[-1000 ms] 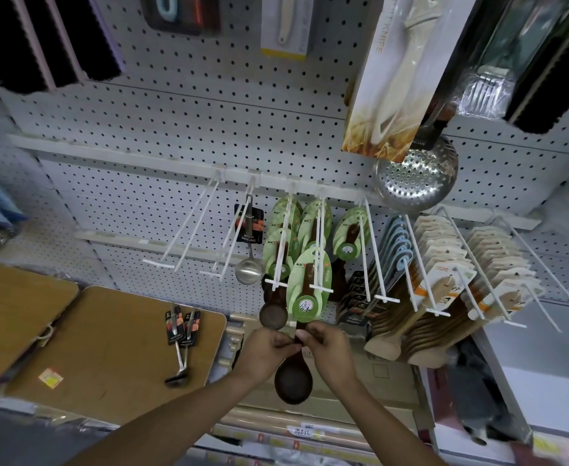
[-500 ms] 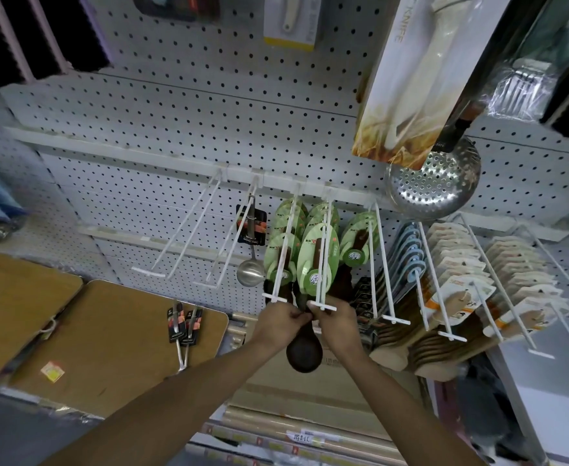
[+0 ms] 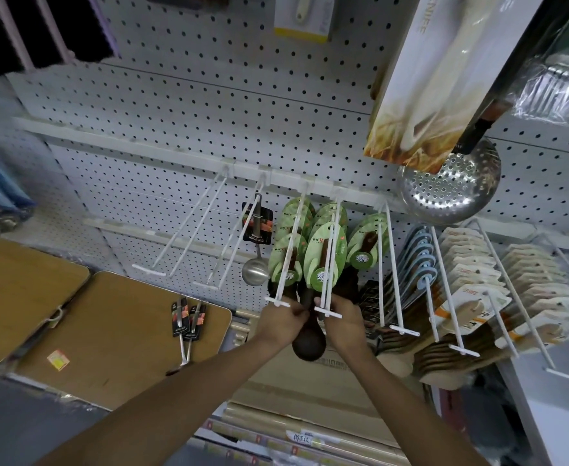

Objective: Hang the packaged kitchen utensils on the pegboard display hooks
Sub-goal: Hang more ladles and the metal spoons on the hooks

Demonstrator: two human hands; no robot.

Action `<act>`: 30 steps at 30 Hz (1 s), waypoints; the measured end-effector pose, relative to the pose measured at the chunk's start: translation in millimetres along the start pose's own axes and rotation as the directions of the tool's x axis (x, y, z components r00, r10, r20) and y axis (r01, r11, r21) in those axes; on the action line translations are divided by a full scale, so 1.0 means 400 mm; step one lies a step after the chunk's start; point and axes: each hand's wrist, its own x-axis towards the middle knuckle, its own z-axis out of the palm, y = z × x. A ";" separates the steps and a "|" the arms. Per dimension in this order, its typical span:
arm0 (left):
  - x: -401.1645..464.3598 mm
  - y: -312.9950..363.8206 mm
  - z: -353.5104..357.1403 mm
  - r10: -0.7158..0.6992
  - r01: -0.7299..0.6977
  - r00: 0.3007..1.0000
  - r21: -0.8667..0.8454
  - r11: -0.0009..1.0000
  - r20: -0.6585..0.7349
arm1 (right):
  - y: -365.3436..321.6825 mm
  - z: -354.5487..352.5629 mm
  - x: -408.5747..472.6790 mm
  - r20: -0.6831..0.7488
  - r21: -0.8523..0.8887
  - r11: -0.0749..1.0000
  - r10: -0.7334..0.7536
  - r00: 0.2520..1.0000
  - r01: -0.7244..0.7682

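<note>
**Both hands hold a dark wooden spoon at the tips of the white hooks**

The left hand and the right hand are raised side by side, and between them hangs a dark wooden spoon with its round bowl pointing down, below both wrists. The fingers of both hands are curled around the upper part of this spoon; how exactly they pinch it is hidden behind the hands.

Just above the left hand is the end bar of 1 white hook, and just above the right hand is the end bar of the next hook. Green-carded spoons already hang on these hooks, directly above the hands.

Up and to the left of the left hand, a steel ladle hangs on another hook. Further left and lower, 2 packaged utensils lie on a brown board. To the right of the right hand hang rows of pale wooden spatulas. High above the right hand hangs a perforated steel skimmer, against the white pegboard.
</note>
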 end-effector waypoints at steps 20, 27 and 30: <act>-0.142 -0.206 -0.201 0.412 -0.329 0.905 0.443 0.834 -0.104 | -0.079 0.026 -0.137 0.094 -0.442 0.784 -0.444 0.891 0.437; -0.208 -0.283 -0.289 0.434 -0.312 0.893 0.532 0.787 -0.119 | -0.157 0.090 -0.174 0.166 -0.421 0.709 -0.553 0.816 0.566; -0.229 -0.318 -0.315 0.406 -0.274 0.906 0.570 0.774 -0.116 | -0.192 0.127 -0.178 0.194 -0.402 0.684 -0.586 0.787 0.608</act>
